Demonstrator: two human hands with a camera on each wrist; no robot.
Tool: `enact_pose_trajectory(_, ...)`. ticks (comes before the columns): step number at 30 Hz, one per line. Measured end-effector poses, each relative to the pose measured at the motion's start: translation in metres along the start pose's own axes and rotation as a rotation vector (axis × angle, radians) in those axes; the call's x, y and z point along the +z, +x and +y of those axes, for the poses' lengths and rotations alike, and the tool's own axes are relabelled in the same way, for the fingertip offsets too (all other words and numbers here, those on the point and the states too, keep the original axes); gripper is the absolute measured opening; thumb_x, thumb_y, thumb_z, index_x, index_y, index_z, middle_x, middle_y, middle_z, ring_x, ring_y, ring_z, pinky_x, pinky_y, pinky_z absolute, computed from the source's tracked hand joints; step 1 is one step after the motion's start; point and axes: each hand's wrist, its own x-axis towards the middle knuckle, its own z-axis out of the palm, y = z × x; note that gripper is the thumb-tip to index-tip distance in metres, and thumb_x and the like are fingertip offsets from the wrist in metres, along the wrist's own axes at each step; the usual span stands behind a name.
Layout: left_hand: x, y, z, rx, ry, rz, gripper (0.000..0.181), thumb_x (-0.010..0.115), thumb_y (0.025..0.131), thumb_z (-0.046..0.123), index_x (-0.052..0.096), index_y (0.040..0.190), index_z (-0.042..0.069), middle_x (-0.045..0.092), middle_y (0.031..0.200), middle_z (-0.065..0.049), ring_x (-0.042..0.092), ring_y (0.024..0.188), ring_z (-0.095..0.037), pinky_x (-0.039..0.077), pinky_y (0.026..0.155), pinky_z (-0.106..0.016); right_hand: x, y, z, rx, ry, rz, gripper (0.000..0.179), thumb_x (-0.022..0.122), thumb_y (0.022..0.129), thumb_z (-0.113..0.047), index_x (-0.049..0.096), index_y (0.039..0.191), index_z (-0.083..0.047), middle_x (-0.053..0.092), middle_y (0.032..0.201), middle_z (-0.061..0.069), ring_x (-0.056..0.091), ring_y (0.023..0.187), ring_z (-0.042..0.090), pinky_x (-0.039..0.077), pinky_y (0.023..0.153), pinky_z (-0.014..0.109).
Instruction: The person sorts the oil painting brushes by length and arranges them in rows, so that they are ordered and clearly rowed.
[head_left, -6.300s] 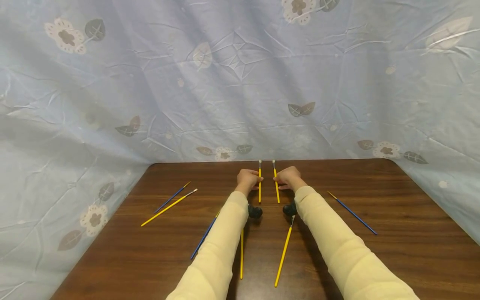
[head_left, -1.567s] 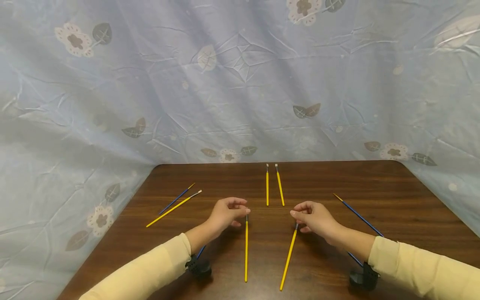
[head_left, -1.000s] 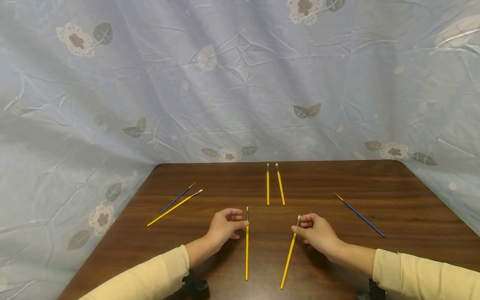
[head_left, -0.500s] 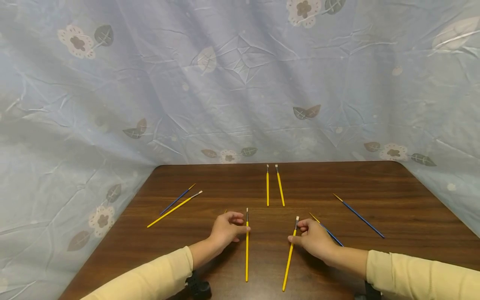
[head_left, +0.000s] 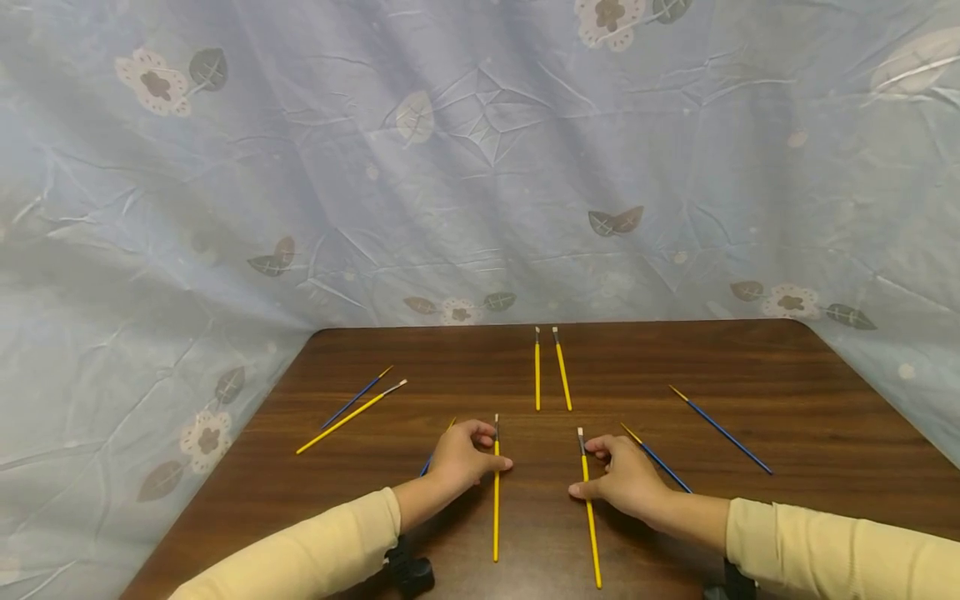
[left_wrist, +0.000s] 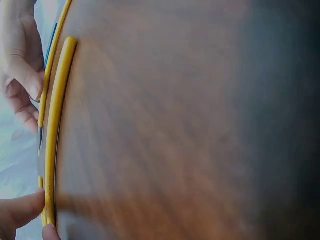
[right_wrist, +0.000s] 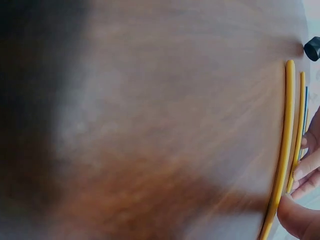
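My left hand (head_left: 459, 457) pinches a flat yellow paintbrush (head_left: 496, 517) just below its metal collar, the thumb crossing the handle. That brush lies nearly straight, bristles pointing away from me. In the left wrist view, thumb and a finger meet around the yellow handle (left_wrist: 59, 115). To the right, my right hand (head_left: 626, 477) holds a second yellow paintbrush (head_left: 592, 533), thumb over its handle and fingers by its collar. Its bristle end leans slightly left. The right wrist view shows the thumb (right_wrist: 297, 215) against this brush's handle (right_wrist: 284, 145).
Two yellow paintbrushes (head_left: 537, 375) lie side by side at the table's (head_left: 675, 354) back edge. A blue and a yellow brush (head_left: 352, 422) lie at the left. Two blue brushes (head_left: 723, 433) slant at the right; another blue brush (head_left: 427, 465) is partly behind the left hand. Patterned cloth (head_left: 480, 208) hangs behind.
Both hands came back from the two far brushes to the nearer yellow pair. In the last half second the right brush has turned, its bristle end going left and its tail right.
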Motion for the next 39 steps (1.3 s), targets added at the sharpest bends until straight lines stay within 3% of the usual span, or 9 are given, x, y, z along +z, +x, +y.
enact_pose_trajectory(12, 0.0, -0.001, -0.003, 0.03, -0.033, 0.032, 0.038, 0.083, 0.07, -0.004, 0.07, 0.105, -0.001, 0.067, 0.089, -0.006, 0.06, 0.063, -0.014, 0.054, 0.045, -0.028, 0.0, 0.0, 0.006, -0.054, 0.038, 0.014, 0.058, 0.091, 0.064, -0.011, 0.064, 0.114, 0.0, 0.059, 0.102, 0.004, 0.048, 0.081, 0.019, 0.042, 0.066, 0.029)
enact_pose_trajectory(21, 0.0, -0.004, -0.001, 0.07, 0.025, 0.054, 0.032, 0.083, 0.069, -0.005, 0.071, 0.098, -0.001, 0.069, 0.082, -0.005, 0.061, 0.061, -0.012, 0.054, 0.047, -0.024, -0.005, -0.001, 0.008, -0.054, 0.122, -0.02, 0.052, 0.087, 0.068, -0.003, 0.063, 0.113, 0.005, 0.059, 0.099, 0.006, 0.051, 0.083, 0.019, 0.047, 0.065, 0.025)
enact_pose_trajectory(30, -0.002, -0.004, -0.007, 0.158, 0.15, 0.088, 0.025, 0.085, 0.07, 0.001, 0.073, 0.092, 0.001, 0.069, 0.075, 0.0, 0.063, 0.066, -0.009, 0.054, 0.059, -0.024, -0.006, -0.001, 0.011, -0.109, 0.055, 0.011, 0.041, 0.086, 0.068, 0.0, 0.069, 0.104, 0.001, 0.065, 0.091, 0.001, 0.06, 0.081, 0.015, 0.052, 0.067, 0.024)
enact_pose_trajectory(39, -0.003, -0.005, -0.006, 0.175, 0.171, 0.108, 0.021, 0.083, 0.071, -0.001, 0.074, 0.09, 0.002, 0.069, 0.074, 0.002, 0.064, 0.067, -0.01, 0.056, 0.064, -0.028, -0.009, 0.0, 0.012, -0.12, 0.06, 0.024, 0.033, 0.083, 0.07, 0.003, 0.07, 0.1, 0.003, 0.068, 0.087, 0.003, 0.063, 0.076, 0.015, 0.055, 0.066, 0.024)
